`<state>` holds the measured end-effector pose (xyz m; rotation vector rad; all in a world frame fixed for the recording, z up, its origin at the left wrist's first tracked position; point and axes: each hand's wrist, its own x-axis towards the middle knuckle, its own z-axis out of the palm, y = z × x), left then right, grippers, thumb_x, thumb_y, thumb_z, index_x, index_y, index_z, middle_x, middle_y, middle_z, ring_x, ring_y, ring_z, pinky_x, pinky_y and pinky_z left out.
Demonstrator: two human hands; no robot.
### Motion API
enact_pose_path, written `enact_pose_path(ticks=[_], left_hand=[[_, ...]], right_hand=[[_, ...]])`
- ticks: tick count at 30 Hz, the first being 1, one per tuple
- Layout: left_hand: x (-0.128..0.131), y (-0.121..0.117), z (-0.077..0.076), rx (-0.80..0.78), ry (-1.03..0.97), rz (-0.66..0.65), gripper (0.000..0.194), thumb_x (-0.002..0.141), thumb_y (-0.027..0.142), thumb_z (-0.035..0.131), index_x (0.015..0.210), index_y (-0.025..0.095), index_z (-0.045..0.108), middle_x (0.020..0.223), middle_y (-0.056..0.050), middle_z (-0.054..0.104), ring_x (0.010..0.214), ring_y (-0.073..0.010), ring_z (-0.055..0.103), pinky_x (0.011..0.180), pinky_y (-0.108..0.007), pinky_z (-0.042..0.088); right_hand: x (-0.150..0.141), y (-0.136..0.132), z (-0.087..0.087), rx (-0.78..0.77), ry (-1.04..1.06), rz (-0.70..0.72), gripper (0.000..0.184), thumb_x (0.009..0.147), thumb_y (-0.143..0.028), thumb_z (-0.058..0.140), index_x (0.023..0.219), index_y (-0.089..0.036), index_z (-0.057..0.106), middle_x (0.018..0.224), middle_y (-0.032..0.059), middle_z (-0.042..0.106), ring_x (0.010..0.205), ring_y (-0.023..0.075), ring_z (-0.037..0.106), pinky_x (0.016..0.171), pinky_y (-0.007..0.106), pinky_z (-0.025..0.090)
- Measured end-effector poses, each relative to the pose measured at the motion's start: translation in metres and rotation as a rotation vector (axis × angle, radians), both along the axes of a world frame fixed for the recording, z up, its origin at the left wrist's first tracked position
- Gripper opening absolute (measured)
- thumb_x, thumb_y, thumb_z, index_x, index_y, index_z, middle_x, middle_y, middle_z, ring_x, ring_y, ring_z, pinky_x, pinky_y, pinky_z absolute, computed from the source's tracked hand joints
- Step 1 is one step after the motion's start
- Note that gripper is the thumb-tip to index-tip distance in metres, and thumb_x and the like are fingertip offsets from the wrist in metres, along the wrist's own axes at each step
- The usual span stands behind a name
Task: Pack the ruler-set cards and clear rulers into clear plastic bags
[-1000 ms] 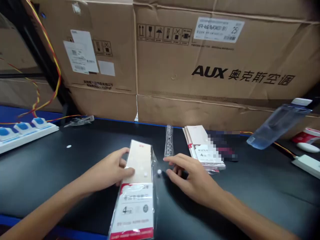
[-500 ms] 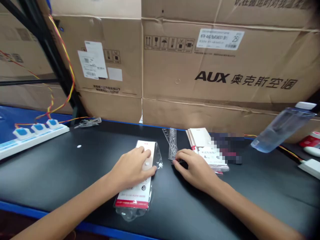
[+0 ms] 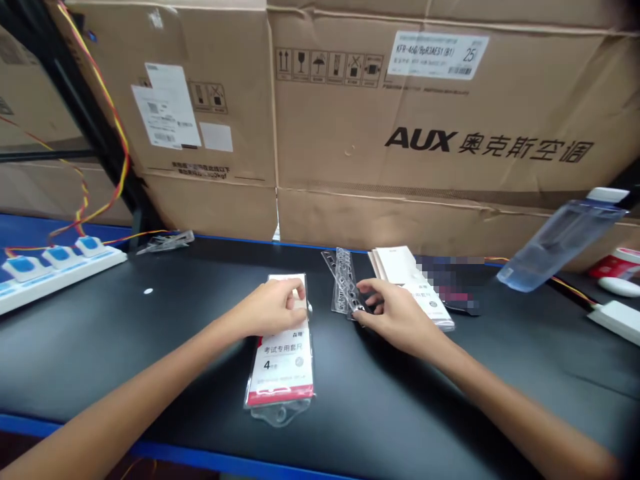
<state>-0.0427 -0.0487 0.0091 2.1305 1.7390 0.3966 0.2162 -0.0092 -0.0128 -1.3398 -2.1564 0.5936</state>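
Observation:
A clear plastic sleeve with a white and red printed card (image 3: pixel 280 373) lies on the black table, its scalloped end toward me. My left hand (image 3: pixel 273 308) is over its upper part, fingers curled and a gap showing between thumb and forefinger. Several clear plastic rulers (image 3: pixel 343 277) lie crossed to the right of the sleeve. At their near end, my right hand (image 3: pixel 395 313) has its thumb and forefinger at the edge of one ruler. To the right of that hand lies a stack of white cards in sleeves (image 3: pixel 433 307), partly covered by the hand.
A power strip (image 3: pixel 65 273) with plugs sits at the left, near clear plastic pieces (image 3: pixel 167 242) and a small white disc (image 3: pixel 149 291). A tilted water bottle (image 3: pixel 560 243) and a white adapter (image 3: pixel 617 325) are at the right. Large cardboard boxes (image 3: pixel 330 133) stand behind.
The sleeve's clear flap no longer sticks out at the right, and the sleeve sits straighter. My left thumb has come up toward the fingers. The rulers have shifted and fanned slightly at my right hand.

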Motion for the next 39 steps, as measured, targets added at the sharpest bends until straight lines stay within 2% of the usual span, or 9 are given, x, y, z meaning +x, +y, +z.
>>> enact_pose_path(ticks=[4, 8, 13, 17, 20, 26, 30, 35, 39], left_hand=[[0.014, -0.004, -0.003, 0.126, 0.104, -0.022, 0.026, 0.081, 0.025, 0.053, 0.104, 0.025, 0.064, 0.097, -0.005, 0.068, 0.081, -0.0241, 0.062, 0.066, -0.03, 0.037], [0.02, -0.004, -0.01, 0.22, 0.236, -0.108, 0.024, 0.089, 0.022, 0.044, 0.1, 0.024, 0.065, 0.096, -0.006, 0.067, 0.078, -0.0231, 0.063, 0.063, -0.031, 0.038], [0.009, -0.003, -0.017, 0.218, 0.159, -0.1, 0.034, 0.094, 0.021, 0.039, 0.106, 0.025, 0.07, 0.102, -0.005, 0.067, 0.08, -0.0213, 0.065, 0.068, -0.031, 0.044], [0.002, -0.006, -0.019, 0.235, 0.099, -0.032, 0.038, 0.093, 0.019, 0.041, 0.105, 0.024, 0.076, 0.102, -0.006, 0.068, 0.081, -0.0211, 0.065, 0.074, -0.032, 0.047], [0.002, -0.008, -0.019, 0.251, 0.102, 0.014, 0.038, 0.091, 0.016, 0.042, 0.1, 0.022, 0.079, 0.097, -0.007, 0.068, 0.079, -0.0211, 0.065, 0.072, -0.031, 0.047], [0.006, -0.008, -0.022, 0.295, 0.088, 0.059, 0.035, 0.09, 0.016, 0.045, 0.093, 0.021, 0.079, 0.09, -0.006, 0.067, 0.074, -0.0193, 0.063, 0.07, -0.031, 0.045], [0.009, -0.008, -0.025, 0.326, 0.038, 0.056, 0.029, 0.089, 0.016, 0.05, 0.084, 0.02, 0.078, 0.086, -0.005, 0.066, 0.068, -0.0169, 0.061, 0.068, -0.03, 0.043], [0.013, -0.01, -0.027, 0.355, 0.004, 0.055, 0.027, 0.088, 0.015, 0.051, 0.073, 0.019, 0.073, 0.084, -0.004, 0.066, 0.065, -0.0153, 0.059, 0.067, -0.028, 0.042], [0.014, -0.01, -0.026, 0.366, -0.029, 0.071, 0.023, 0.085, 0.014, 0.052, 0.073, 0.019, 0.071, 0.084, -0.003, 0.067, 0.068, -0.0158, 0.06, 0.07, -0.028, 0.044]], right_hand=[[-0.001, 0.002, -0.001, -0.044, 0.067, -0.005, 0.042, 0.076, -0.023, 0.067, 0.117, -0.015, 0.064, 0.104, 0.0092, 0.071, 0.078, 0.0177, 0.065, 0.071, 0.033, 0.055], [0.001, 0.0, 0.006, -0.154, 0.245, 0.035, 0.031, 0.08, -0.026, 0.066, 0.11, -0.017, 0.065, 0.086, 0.0027, 0.068, 0.07, 0.0157, 0.065, 0.071, 0.032, 0.055], [0.011, -0.016, 0.026, -0.364, 0.575, 0.007, 0.033, 0.078, -0.031, 0.072, 0.108, -0.02, 0.063, 0.082, -0.0015, 0.062, 0.06, 0.0129, 0.064, 0.057, 0.027, 0.054], [0.019, -0.028, 0.036, -0.377, 0.677, -0.069, 0.017, 0.08, -0.028, 0.068, 0.094, -0.023, 0.06, 0.06, -0.0066, 0.052, 0.042, 0.0105, 0.053, 0.035, 0.019, 0.04], [0.019, -0.031, 0.038, -0.357, 0.667, -0.102, 0.011, 0.081, -0.026, 0.063, 0.09, -0.025, 0.056, 0.048, -0.0103, 0.042, 0.035, 0.0104, 0.044, 0.028, 0.017, 0.033], [0.014, -0.029, 0.036, -0.394, 0.688, -0.118, 0.013, 0.077, -0.024, 0.061, 0.087, -0.024, 0.053, 0.055, -0.0094, 0.046, 0.038, 0.0108, 0.049, 0.029, 0.019, 0.039], [0.014, -0.029, 0.034, -0.45, 0.71, -0.116, 0.013, 0.076, -0.025, 0.061, 0.086, -0.024, 0.052, 0.061, -0.0089, 0.044, 0.039, 0.0099, 0.051, 0.029, 0.019, 0.039], [0.011, -0.032, 0.029, -0.454, 0.655, -0.083, 0.013, 0.079, -0.026, 0.06, 0.089, -0.024, 0.052, 0.065, -0.0085, 0.047, 0.041, 0.011, 0.053, 0.033, 0.022, 0.043], [0.009, -0.033, 0.023, -0.555, 0.639, 0.003, 0.01, 0.083, -0.025, 0.061, 0.089, -0.023, 0.054, 0.067, -0.0077, 0.048, 0.05, 0.0109, 0.056, 0.042, 0.022, 0.047]])
